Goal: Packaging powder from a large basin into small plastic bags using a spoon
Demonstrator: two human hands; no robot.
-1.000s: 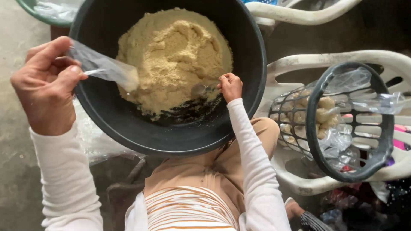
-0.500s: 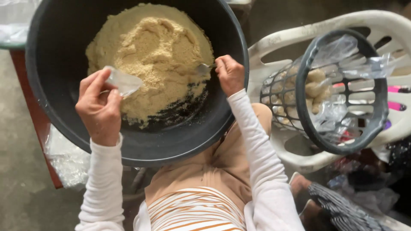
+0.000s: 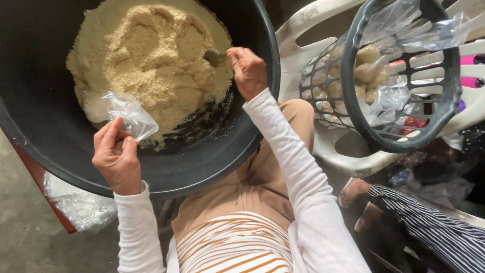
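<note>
A wide black basin (image 3: 237, 151) rests on my lap, heaped with pale yellow-beige meal (image 3: 151, 55). My left hand (image 3: 117, 157) pinches a small clear plastic bag (image 3: 129, 115) and holds it over the near edge of the heap. Gripped in my right hand (image 3: 248, 71) is a metal spoon (image 3: 214, 57), its bowl dug into the right side of the meal. White long sleeves cover both of my arms.
To the right a dark plastic basket (image 3: 404, 76) lies tilted on a white plastic chair (image 3: 323, 35), holding filled clear bags of meal. Another person's foot and striped trouser leg (image 3: 404, 212) are at lower right. A pile of clear plastic (image 3: 76, 205) sits below the basin at left.
My left hand has drawn the clear bag nearer and lower over the basin's near side. My right hand keeps the spoon in the meal. The view has shifted left.
</note>
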